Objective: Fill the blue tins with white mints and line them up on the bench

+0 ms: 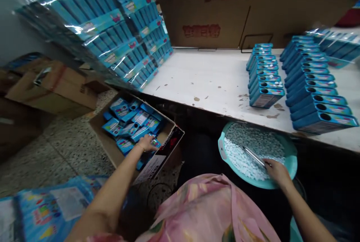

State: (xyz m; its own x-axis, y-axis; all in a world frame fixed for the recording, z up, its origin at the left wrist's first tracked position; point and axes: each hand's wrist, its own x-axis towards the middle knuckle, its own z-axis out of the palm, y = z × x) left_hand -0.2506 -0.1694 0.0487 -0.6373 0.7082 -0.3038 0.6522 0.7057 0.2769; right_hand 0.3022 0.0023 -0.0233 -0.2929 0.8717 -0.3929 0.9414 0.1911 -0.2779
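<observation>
My left hand (146, 143) reaches into an open cardboard carton (102, 137) on my left. Its thumb and fingers are on either side of a small blue box (155, 143). Several more blue printed boxes (120, 107) lie jumbled in the carton. On my right, a turquoise basin (222, 148) holds a heap of small white pellets (239, 159). Over it, my right hand (277, 172) is closed round the end of a slim, shiny metal tool (254, 156). The tool's far tip reaches the pellets; its exact kind is unclear.
Two rows of blue boxes (267, 97) with dark round holes on top stand on the white table (197, 73). Plastic-wrapped blue packs (112, 28) lean at the left. A large cardboard sheet (202, 9) rises behind. Brown cartons (56, 88) and a blue bag (53, 212) lie left.
</observation>
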